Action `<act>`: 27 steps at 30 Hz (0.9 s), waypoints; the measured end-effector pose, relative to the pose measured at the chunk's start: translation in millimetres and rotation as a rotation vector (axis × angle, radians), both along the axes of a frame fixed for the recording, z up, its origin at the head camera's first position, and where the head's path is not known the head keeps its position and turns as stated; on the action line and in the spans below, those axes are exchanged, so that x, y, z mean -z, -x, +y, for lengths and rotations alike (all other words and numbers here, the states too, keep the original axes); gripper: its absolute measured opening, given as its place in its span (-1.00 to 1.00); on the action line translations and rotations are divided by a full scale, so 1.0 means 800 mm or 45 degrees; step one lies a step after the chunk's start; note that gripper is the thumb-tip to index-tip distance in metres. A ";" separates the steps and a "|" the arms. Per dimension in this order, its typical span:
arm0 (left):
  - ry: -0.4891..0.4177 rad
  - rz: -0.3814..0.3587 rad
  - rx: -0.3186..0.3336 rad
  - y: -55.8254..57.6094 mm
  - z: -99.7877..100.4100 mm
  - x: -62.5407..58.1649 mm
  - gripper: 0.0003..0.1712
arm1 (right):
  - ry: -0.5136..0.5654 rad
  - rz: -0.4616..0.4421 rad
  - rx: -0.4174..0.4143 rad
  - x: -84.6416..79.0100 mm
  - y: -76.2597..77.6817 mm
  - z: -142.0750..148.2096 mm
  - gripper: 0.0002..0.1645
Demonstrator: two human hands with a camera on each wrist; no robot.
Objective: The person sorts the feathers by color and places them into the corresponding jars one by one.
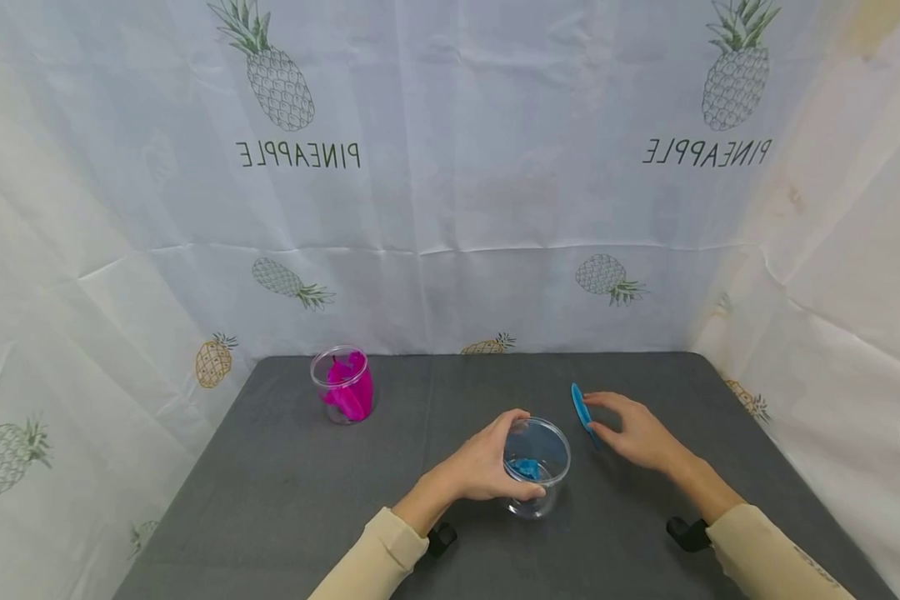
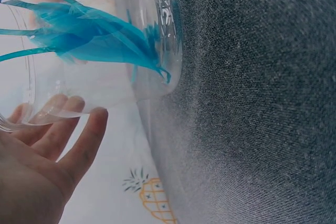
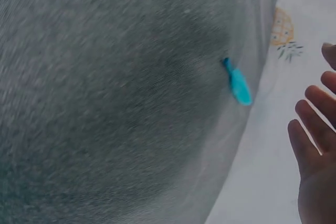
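My left hand grips a clear plastic cup near its rim, thumb on the near side and fingers around the far side. Thin blue pieces with narrow stems lie inside it, seen through the wall in the left wrist view. To the cup's right, my right hand is spread beside a blue spoon-shaped piece. In the right wrist view a gap separates that piece from the extended fingers. Whether it rests on the table cannot be told.
A second clear cup with bright pink pieces stands at the back left of the dark grey table. White cloth printed with pineapples hangs behind and at both sides. Black straps show by the wrists.
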State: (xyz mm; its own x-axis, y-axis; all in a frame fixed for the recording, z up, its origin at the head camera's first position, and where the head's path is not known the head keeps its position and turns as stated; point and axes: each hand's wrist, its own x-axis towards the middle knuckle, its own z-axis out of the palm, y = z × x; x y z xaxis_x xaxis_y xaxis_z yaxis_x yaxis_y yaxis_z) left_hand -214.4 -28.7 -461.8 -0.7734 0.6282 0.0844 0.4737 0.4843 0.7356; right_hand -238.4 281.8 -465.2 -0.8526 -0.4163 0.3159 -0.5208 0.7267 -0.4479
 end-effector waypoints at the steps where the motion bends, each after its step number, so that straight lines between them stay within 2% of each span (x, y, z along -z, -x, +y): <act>1: 0.000 0.003 0.000 0.000 0.000 0.000 0.17 | -0.013 -0.015 -0.001 0.003 0.001 0.002 -0.46; 17: 0.002 0.001 0.007 -0.001 -0.001 0.000 0.16 | -0.152 -0.186 -0.013 0.034 0.016 0.027 -0.18; 27: 0.002 -0.003 0.004 -0.001 -0.001 -0.001 0.16 | -0.242 -0.213 -0.020 0.043 0.025 0.032 -0.12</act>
